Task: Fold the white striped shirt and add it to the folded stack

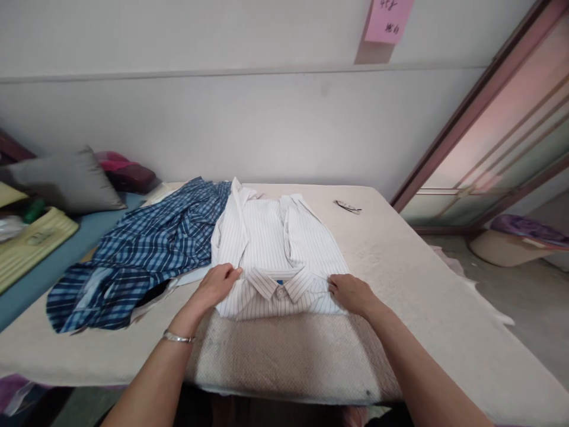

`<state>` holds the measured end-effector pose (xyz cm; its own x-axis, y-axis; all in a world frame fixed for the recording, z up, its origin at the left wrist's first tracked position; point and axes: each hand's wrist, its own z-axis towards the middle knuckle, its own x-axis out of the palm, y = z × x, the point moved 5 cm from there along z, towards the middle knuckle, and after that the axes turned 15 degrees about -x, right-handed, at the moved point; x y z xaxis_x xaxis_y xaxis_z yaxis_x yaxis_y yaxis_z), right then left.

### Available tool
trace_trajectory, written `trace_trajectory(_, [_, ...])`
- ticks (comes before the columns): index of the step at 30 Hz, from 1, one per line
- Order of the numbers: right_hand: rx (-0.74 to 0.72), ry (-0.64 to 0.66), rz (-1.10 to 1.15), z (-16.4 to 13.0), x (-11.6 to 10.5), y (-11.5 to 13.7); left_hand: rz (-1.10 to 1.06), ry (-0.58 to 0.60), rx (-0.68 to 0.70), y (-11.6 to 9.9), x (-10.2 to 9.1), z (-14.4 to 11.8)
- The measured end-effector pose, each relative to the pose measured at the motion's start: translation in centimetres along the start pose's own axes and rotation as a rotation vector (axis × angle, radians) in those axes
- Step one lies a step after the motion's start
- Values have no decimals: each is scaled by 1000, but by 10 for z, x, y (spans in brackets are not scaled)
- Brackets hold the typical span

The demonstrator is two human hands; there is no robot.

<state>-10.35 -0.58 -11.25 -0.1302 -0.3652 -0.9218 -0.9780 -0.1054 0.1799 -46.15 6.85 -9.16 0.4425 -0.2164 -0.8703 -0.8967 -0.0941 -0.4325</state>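
Observation:
A white striped shirt (267,237) lies on the cloth-covered table (284,356), its collar toward me and a blue label inside the neck. My left hand (219,286) grips the shirt at the left shoulder, thumb pressed against the fingers. At the right shoulder, my right hand (351,292) pinches the fabric with curled fingers. The sleeves are folded inward over the shirt's body. Beside it on the left, a blue checked shirt (155,237) lies in a loose heap, touching the striped one.
Thin black-framed glasses (348,207) rest at the table's far right. A grey cushion (71,181) and a yellow basket (40,243) stand at left. Behind the table rises a white wall (267,130) with a pink note (389,21). A beige bin (507,246) is on the floor at right.

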Motion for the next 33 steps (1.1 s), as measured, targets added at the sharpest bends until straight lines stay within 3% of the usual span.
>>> trace_trajectory(33, [-11, 1, -5, 0, 1, 1, 1, 17, 23, 4, 5, 4])
